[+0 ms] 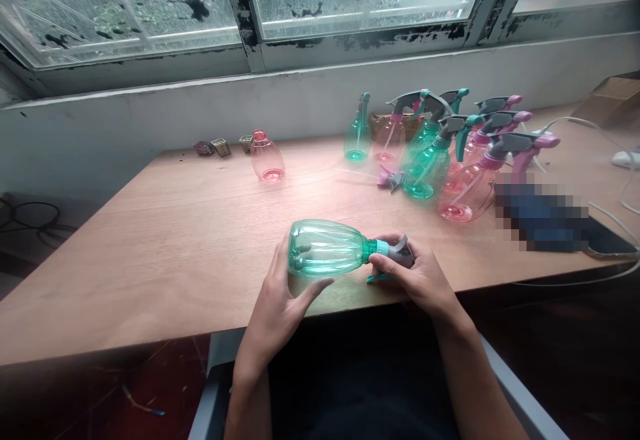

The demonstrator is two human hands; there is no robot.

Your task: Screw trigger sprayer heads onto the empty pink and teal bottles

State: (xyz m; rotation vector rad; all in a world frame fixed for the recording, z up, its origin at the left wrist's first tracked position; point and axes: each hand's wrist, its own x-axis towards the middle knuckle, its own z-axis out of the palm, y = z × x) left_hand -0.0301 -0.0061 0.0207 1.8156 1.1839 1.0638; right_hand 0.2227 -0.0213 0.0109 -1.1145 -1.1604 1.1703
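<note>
A clear green spray bottle (327,248) lies on its side in the air just above the table's front edge, its base to the left. My left hand (280,297) cradles the base end; its fingers go behind the bottle and its thumb stretches out below, off the plastic. At the other end my right hand (417,277) is closed around the grey and teal trigger head (400,251), thumb near the teal collar. The head sits at the bottle's neck; whether it is screwed tight I cannot tell. Part of the teal trigger (379,279) shows beneath my right hand.
Several pink and green spray bottles (425,170) stand at the back right, with a loose pink and grey spray head (391,179) beside them. A headless pink bottle (267,157) stands near small boxes (220,148). A blurred-out dark object (543,217) and cables lie right.
</note>
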